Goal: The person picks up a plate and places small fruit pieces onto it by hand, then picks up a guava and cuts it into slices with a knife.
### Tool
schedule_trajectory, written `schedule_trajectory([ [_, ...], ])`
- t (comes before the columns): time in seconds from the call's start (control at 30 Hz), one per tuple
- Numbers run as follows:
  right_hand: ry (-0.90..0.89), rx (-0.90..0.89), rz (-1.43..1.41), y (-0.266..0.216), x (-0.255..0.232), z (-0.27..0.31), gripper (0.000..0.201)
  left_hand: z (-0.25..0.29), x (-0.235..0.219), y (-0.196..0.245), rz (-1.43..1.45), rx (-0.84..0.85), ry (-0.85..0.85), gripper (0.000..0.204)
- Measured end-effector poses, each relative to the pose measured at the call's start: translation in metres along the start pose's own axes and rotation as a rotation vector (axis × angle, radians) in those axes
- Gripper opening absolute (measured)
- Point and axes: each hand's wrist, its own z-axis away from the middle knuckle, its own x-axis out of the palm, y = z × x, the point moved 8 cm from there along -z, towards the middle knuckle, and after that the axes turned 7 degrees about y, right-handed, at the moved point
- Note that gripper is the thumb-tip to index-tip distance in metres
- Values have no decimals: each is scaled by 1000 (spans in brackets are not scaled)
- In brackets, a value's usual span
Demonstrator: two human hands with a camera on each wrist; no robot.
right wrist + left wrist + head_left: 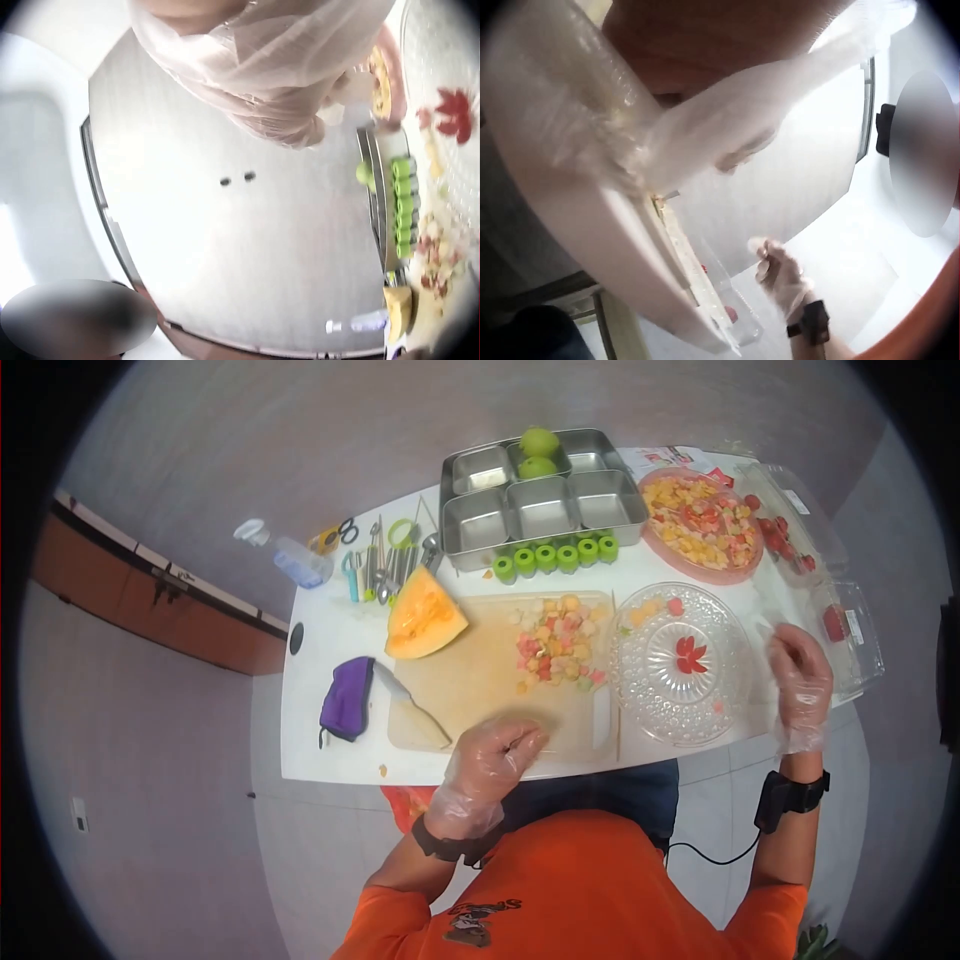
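My right hand (803,685), in a clear plastic glove, is raised beside the round patterned glass plate (650,710). Its fingertips pinch a small pale piece (332,114), whose kind I cannot tell. Red fruit pieces form a petal shape (690,656) in the plate's middle, with a few fruit bits near its rim. Over the front edge of the cutting board (470,690) hovers my gloved left hand (490,770), its fingers loosely curled with nothing visible in them. Small cut-out fruit pieces (560,645) lie heaped on the board's right half.
A melon wedge (425,620), knife (425,718) and purple pouch (347,698) lie left. Behind stand a steel compartment tray (545,510), green-topped cutters (545,556) and a pink bowl (655,550) of fruit bits. Clear boxes (850,645) holding strawberries are right. Tools (375,565) and a spray bottle (300,563) sit back left.
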Motion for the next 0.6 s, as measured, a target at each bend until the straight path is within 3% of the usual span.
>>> schedule_trajectory([
  [0.07,-340,-317,121,-59,67,18,30,2,-3,-4,-14,77,58,11],
  [0.13,-624,-363,362,-83,129,40,37,4,-3,2,-66,249,65,11],
  [0.2,-754,-588,505,-97,180,55,43,5,-5,9,-91,338,89,10],
  [0.23,-784,-604,545,-88,200,56,44,7,-5,15,-133,424,106,10],
  [0.3,-817,-629,599,-72,232,57,45,8,-4,8,-129,443,105,9],
  [0.37,-919,-601,935,-54,258,61,46,8,-4,7,-132,451,110,9],
  [0.47,-995,-525,1118,-62,273,70,45,9,-10,9,-109,464,150,9],
  [0.6,-950,-566,1013,-39,280,69,41,8,-5,-2,-118,427,101,9],
])
